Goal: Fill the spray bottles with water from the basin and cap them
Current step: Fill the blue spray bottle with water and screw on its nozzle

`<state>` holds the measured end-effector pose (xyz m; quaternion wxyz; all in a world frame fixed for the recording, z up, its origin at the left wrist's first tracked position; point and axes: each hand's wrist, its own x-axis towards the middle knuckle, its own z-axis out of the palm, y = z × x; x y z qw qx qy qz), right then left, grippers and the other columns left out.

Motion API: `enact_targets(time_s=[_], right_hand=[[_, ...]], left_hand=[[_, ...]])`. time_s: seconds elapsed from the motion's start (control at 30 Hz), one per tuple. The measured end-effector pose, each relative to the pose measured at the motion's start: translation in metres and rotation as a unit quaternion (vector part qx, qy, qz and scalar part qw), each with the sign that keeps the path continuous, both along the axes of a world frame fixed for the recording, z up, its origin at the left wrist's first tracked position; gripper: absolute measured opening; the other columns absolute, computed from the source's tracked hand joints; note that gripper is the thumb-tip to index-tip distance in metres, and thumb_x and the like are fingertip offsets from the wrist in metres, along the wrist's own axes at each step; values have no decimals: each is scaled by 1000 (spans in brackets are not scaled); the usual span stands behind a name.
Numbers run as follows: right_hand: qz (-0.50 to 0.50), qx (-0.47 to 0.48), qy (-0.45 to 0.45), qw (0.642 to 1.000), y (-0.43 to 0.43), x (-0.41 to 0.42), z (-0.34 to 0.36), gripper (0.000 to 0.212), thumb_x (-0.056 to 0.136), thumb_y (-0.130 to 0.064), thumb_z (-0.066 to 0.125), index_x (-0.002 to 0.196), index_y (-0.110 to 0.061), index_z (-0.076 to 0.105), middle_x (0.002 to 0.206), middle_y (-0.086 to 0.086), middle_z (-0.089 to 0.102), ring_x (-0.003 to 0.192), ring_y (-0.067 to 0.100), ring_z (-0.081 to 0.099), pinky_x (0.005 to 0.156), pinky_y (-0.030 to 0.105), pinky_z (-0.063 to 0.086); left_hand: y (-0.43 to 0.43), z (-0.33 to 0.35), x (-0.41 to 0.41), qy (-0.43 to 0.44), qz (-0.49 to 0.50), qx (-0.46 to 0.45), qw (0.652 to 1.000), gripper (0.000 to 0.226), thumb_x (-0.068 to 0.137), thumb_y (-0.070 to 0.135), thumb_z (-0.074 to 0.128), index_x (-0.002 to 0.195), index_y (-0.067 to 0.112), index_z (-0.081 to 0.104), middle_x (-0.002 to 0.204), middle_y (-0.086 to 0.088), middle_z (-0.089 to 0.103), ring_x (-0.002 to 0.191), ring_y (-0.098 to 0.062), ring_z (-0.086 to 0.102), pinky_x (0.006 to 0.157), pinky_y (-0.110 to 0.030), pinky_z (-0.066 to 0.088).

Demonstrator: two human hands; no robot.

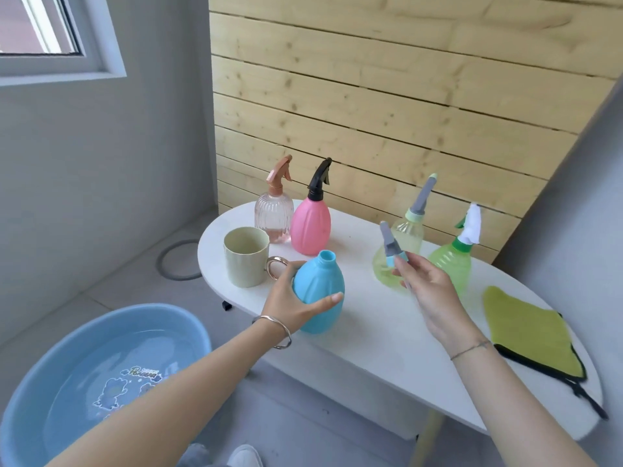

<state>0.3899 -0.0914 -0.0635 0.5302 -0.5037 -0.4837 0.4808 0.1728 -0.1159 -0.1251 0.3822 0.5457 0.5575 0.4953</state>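
Blue bottle (318,294) stands upright on the white oval table (371,352), near its front edge, neck open, no cap on it. My left hand (286,299) grips its body: thumb across the near side, fingers wrapped round the far side.

My right hand (429,293) is raised over the table, to the right of the blue bottle and apart from it. It pinches the blue-and-grey spray head (391,247) between the fingertips, nozzle pointing up and away. The part below my fingers is blurred.

Basin (101,375) sits on the floor at lower left, beside the table, with water in it and a cartoon print on the bottom.

Also on the table:
- Cream mug (246,257), just left of the blue bottle.
- Clear ribbed pink bottle (273,219) and opaque pink bottle (310,224) at the back, side by side, both capped.
- Pale yellow-green bottle (409,235) and green bottle (453,264) on the right, both capped.
- Yellow-green cloth (532,332) lying flat at the far right end.
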Motion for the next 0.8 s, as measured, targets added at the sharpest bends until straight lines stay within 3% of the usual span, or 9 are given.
enact_targets(time_s=[0.13, 0.2, 0.3, 0.43, 0.6, 0.7, 0.8], right_hand=[[11, 26, 135, 990, -5, -2, 40, 16, 82, -30, 64, 95, -22, 63, 95, -3, 64, 92, 9, 63, 87, 22, 43], [14, 66, 134, 989, -8, -8, 56, 34, 67, -42, 68, 95, -24, 64, 94, -5, 66, 90, 4, 63, 86, 21, 42], [12, 125, 126, 984, -8, -18, 71, 43, 66, -46, 68, 103, -23, 66, 100, -8, 67, 94, 4, 60, 86, 20, 43], [19, 164, 96, 982, -4, -31, 82, 35, 82, -37, 62, 113, -20, 64, 103, -13, 68, 97, 2, 59, 82, 17, 43], [22, 181, 72, 981, 0, -48, 81, 18, 93, -18, 58, 110, -21, 64, 96, -15, 69, 90, -6, 62, 86, 12, 45], [34, 197, 50, 978, 3, -57, 76, 20, 92, -11, 59, 112, -12, 62, 98, -7, 67, 87, -8, 62, 80, 7, 44], [91, 180, -35, 979, 7, -61, 62, 21, 91, -12, 61, 111, -14, 62, 102, -10, 68, 93, -8, 62, 82, 8, 43]], left_hand=[[5, -4, 12, -3, 7, -1, 1000, 85, 44, 67, 77, 115, 30, 50, 106, 10, 63, 99, -4, 61, 82, -23, 51], [5, -5, 14, -3, 8, 2, 1000, 84, 44, 67, 77, 115, 31, 50, 106, 11, 62, 98, -1, 61, 78, -17, 49], [6, -6, 15, 4, 2, 7, 1000, 83, 45, 68, 76, 114, 31, 49, 106, 12, 62, 98, 0, 60, 76, -13, 47], [8, -7, 12, 19, -16, 1, 1000, 79, 51, 63, 80, 114, 31, 45, 107, 11, 61, 98, -1, 59, 74, -12, 45], [9, -8, 10, 18, -26, -8, 999, 71, 59, 53, 85, 111, 31, 43, 107, 10, 60, 98, 0, 59, 73, -10, 45], [8, -7, 12, 12, -23, -15, 1000, 80, 49, 65, 81, 111, 33, 42, 107, 11, 60, 99, -3, 60, 75, -14, 47], [9, -8, 12, 13, -23, -17, 1000, 84, 45, 71, 76, 111, 33, 41, 109, 11, 60, 101, -4, 59, 79, -18, 47]])
